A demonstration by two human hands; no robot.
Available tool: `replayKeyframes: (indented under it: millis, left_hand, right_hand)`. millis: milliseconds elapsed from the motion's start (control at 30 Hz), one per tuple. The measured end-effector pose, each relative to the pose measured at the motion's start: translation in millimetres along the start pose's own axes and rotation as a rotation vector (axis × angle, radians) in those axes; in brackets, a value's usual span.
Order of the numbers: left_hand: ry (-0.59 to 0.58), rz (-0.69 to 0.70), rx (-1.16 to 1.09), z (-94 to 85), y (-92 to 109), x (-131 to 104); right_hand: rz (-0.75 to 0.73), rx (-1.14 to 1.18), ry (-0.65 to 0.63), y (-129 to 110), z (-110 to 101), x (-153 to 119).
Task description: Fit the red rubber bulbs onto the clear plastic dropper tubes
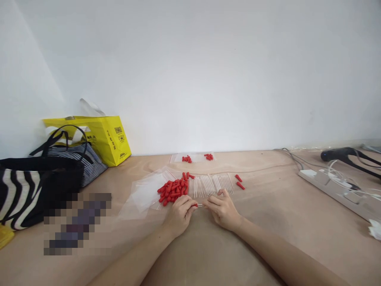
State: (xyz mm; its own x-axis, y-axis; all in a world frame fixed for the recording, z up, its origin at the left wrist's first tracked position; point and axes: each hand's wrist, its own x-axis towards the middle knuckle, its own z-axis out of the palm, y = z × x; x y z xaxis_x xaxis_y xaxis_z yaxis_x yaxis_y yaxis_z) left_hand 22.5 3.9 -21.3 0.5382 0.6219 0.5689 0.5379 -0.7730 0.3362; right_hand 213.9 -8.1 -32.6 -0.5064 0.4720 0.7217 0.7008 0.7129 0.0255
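Between finger and thumb, my left hand (180, 213) pinches a red rubber dropper bulb (195, 205). My right hand (224, 211) is closed on a thin clear glass dropper tube (200, 205), whose left end meets the bulb's open end. How far the tube sits inside the bulb cannot be made out. Just beyond my left hand lies a pile of red bulbs (172, 190). A row of clear tubes (210, 185) lies side by side beyond both hands. Two loose red bulbs, an upper one (238, 178) and a lower one (240, 185), rest right of the row.
Clear zip bags (141, 194) spread left of the pile. Another bag (196, 158) with red-topped droppers lies by the wall. A yellow bag (114, 139), striped pouch (94, 161) and black bag (59, 182) stand left. A power strip (333, 190) with cables is right.
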Motion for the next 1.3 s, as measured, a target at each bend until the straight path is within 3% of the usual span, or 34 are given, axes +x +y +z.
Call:
replayKeyframes:
  millis: [700, 933, 1300]
  left_hand:
    - [-0.02, 0.049, 0.06, 1.5, 5.9, 0.7]
    - [-0.079, -0.003, -0.007, -1.6, 0.9, 3.1]
    - [0.017, -0.023, -0.032, -4.1, 4.1, 3.7]
  right_hand:
    - [0.021, 0.055, 0.01, -7.4, 0.8, 2.9]
    - [0.069, 0.091, -0.031, -3.2, 1.1, 3.7]
    - [0.101, 0.091, 0.008, -5.3, -3.6, 5.8]
